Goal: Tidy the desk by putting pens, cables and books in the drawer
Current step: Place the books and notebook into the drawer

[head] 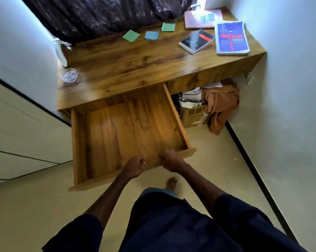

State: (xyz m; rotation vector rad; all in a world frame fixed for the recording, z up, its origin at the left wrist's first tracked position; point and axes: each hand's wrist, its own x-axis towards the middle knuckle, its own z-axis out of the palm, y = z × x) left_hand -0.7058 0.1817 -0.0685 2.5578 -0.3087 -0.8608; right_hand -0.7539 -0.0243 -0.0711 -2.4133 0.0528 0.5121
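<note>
Wooden desk (126,62): stands against a dark curtain (108,13), in a corner between pale walls.
Drawer (126,124): pulled far out from under the left part of the desk; its bare wooden floor shows.
Left hand (133,167): fingers curled over the front edge of the drawer, gripping it; outline blurred.
Right hand (172,160): fingers curled over the same front edge, just beside the left hand, gripping it.
Blue book (231,38): lies flat at the far right end of the desk, near the wall, well apart from the drawer.
Black book (196,40): lies flat just left of the blue book, turned at an angle.
Pink book (200,20): lies behind the other two, by the curtain, with small blue papers on its cover.
Paper squares (151,35): three lie in a row along the back of the desk, green, blue, green.
Glass dish (69,75): sits at the left end of the desk.
Under the desk: a cardboard box (191,113) with an orange cloth (220,104) draped beside it.
</note>
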